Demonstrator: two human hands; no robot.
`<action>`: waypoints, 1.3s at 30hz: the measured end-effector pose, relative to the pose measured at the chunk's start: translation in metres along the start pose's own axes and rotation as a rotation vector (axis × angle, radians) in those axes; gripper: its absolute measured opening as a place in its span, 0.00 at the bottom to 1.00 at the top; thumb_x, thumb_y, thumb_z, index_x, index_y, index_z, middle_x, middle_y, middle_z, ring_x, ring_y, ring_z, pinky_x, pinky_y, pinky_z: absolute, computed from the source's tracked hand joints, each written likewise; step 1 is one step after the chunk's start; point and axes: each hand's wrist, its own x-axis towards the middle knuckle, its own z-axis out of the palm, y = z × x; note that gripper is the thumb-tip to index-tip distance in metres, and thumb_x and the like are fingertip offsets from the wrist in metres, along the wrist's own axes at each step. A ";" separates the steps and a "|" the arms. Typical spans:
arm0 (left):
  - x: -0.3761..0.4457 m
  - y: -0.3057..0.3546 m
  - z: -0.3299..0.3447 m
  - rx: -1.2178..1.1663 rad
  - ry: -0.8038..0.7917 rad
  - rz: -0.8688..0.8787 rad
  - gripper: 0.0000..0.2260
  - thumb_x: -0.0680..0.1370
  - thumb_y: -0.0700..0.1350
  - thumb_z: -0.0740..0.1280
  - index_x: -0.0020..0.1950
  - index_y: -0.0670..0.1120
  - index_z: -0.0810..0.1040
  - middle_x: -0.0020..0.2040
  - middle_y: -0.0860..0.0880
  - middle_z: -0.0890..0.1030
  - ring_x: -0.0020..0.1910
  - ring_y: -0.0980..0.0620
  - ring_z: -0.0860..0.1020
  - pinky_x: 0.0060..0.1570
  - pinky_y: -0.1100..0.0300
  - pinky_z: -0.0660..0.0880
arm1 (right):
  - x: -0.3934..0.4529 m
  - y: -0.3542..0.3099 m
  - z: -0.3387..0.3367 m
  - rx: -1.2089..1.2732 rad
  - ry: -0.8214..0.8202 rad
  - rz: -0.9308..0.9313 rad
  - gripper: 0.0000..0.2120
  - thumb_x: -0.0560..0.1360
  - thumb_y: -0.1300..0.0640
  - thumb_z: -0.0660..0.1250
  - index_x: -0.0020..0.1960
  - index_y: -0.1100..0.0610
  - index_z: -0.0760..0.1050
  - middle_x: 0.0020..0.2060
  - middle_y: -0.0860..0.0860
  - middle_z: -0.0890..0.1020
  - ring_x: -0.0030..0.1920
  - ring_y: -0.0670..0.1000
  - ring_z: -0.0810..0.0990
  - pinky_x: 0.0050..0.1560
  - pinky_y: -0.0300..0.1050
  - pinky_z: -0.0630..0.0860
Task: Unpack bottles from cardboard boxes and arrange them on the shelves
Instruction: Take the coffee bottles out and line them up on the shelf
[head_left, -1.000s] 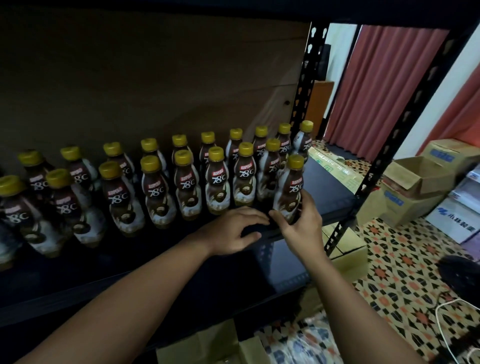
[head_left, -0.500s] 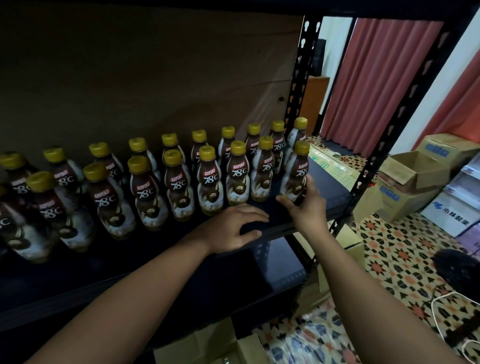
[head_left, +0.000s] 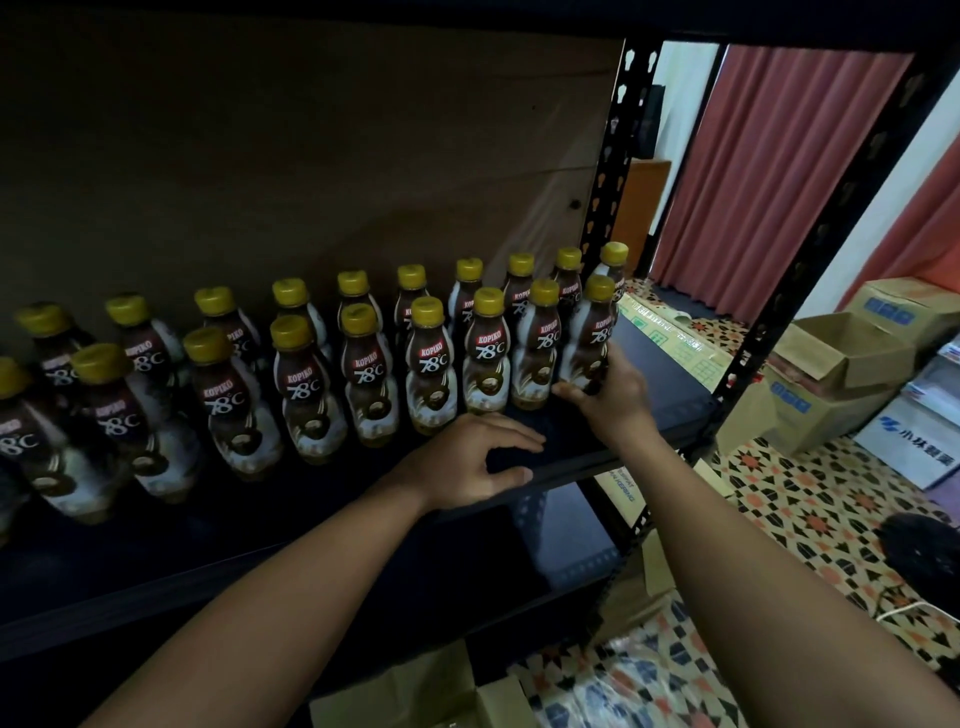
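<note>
— What differs from a second ago?

— The right hand (head_left: 608, 400) is farther in over the shelf (head_left: 660, 374), toward one o'clock from where it was. The bottle (head_left: 589, 338) it grips now stands upright at the right end of the front row, just beside its neighbour (head_left: 537, 345); a second ago it sat nearer the shelf's front edge, apart from the row.

— And the grip?

— Lower now: thumb at the base, fingers round the right side (how tightly, I cannot tell).

— The left hand (head_left: 467, 462)?

— No longer beside the right one; they are apart, the right at about two o'clock from it.
</note>
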 end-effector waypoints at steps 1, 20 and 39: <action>0.000 0.000 0.000 -0.003 0.000 -0.003 0.16 0.79 0.48 0.73 0.66 0.47 0.82 0.67 0.53 0.80 0.67 0.61 0.75 0.70 0.61 0.70 | -0.001 0.001 0.000 0.008 0.007 -0.016 0.33 0.67 0.55 0.81 0.68 0.54 0.71 0.60 0.52 0.81 0.61 0.55 0.80 0.59 0.47 0.76; 0.000 0.000 0.000 -0.052 0.050 -0.046 0.15 0.76 0.49 0.76 0.62 0.47 0.85 0.65 0.53 0.82 0.65 0.61 0.77 0.68 0.54 0.74 | -0.001 0.009 0.004 -0.047 0.053 -0.107 0.28 0.70 0.59 0.78 0.67 0.54 0.74 0.58 0.54 0.77 0.59 0.56 0.76 0.60 0.57 0.77; -0.001 0.004 -0.002 -0.018 0.051 -0.036 0.15 0.76 0.48 0.76 0.62 0.46 0.85 0.65 0.52 0.82 0.65 0.60 0.77 0.69 0.57 0.72 | 0.002 0.019 0.006 -0.033 0.041 -0.086 0.30 0.70 0.54 0.79 0.69 0.51 0.73 0.59 0.50 0.78 0.61 0.54 0.78 0.60 0.60 0.78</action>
